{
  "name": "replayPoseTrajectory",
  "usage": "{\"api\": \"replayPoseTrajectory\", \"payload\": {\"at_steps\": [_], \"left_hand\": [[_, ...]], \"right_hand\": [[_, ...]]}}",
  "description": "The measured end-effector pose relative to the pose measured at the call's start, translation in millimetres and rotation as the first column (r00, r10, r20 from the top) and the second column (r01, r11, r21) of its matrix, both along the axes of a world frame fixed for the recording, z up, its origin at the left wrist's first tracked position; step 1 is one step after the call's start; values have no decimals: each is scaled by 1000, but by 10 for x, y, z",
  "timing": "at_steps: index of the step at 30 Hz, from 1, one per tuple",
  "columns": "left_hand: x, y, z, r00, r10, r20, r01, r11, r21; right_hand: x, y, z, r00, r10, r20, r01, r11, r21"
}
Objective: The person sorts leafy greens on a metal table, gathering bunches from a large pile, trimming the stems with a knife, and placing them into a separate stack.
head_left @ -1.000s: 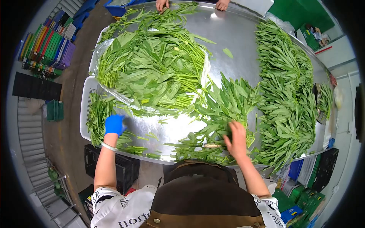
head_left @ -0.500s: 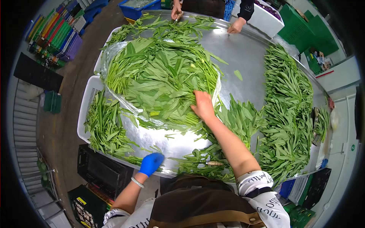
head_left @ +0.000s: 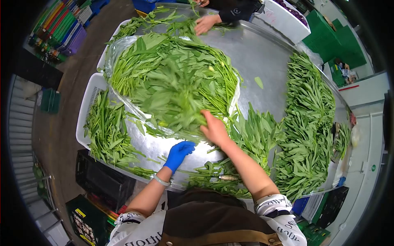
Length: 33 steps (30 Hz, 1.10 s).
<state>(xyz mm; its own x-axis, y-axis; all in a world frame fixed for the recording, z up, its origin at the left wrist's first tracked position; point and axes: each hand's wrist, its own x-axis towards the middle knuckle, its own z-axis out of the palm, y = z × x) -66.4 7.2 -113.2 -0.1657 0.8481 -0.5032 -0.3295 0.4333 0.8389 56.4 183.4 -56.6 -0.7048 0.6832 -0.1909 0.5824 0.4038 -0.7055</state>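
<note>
In the head view, the right hand [head_left: 213, 128] is grasping a blurred bunch of leafy greens [head_left: 174, 98] by its stem end. The bunch is over the big pile [head_left: 131, 71], leftward and forward from this hand, and beyond the blue-gloved left hand [head_left: 179, 156]. Whether the left fingers hold something, I cannot tell.

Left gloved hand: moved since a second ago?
Yes: the left hand has shifted rightward in the head view, away from the fixed white basket and closer to the tan handle.
</note>
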Motion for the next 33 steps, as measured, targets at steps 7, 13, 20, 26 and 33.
{"api": "replayPoseTrajectory", "payload": {"at_steps": [7, 13, 20, 26, 33], "left_hand": [[109, 21, 242, 991, 74, 112, -68, 996, -51], [190, 157, 201, 976, 190, 110, -192, 981, 1], [212, 225, 143, 952, 257, 167, -245, 965, -89], [214, 233, 37, 936, 306, 173, -271, 942, -197], [276, 230, -74, 892, 429, 141, -399, 895, -199]], "right_hand": [[205, 463, -30, 599, -700, -389, -117, 404, -907], [276, 403, -125, 681, -660, -319, 7, 441, -898], [256, 166, -238, 913, -291, -285, 114, 854, -508], [247, 75, -300, 944, -136, -301, 42, 953, -300], [207, -202, -406, 990, 34, -139, -4, 978, 209]]}}
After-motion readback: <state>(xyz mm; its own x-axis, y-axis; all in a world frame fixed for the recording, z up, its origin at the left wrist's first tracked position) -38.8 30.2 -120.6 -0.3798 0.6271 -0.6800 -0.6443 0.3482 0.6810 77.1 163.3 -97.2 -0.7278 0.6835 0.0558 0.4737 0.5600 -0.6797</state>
